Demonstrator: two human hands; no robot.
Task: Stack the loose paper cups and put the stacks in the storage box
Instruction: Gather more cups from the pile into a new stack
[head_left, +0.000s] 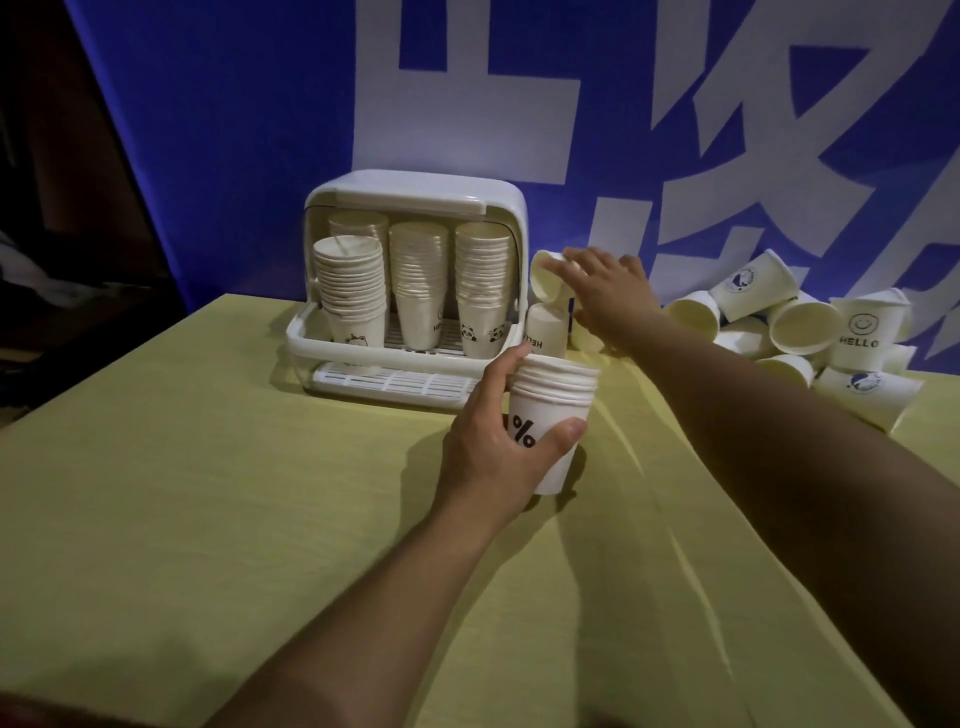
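Observation:
My left hand (493, 447) grips a short stack of white paper cups (553, 410) with a black percent mark, held upright just in front of the storage box. My right hand (608, 291) reaches to the right of the box and holds a single tilted paper cup (545, 278), its mouth facing left. An upside-down cup marked HELLO (545, 325) stands just below it. The white storage box (363, 345) has its lid up and holds several tall cup stacks (418, 286). A heap of loose cups (810, 332) lies at the right.
The yellow-green tablecloth (234, 493) covers the table, with creases running toward the near right. A blue banner with white characters (260, 130) hangs behind the box. The table's left edge drops into a dark area.

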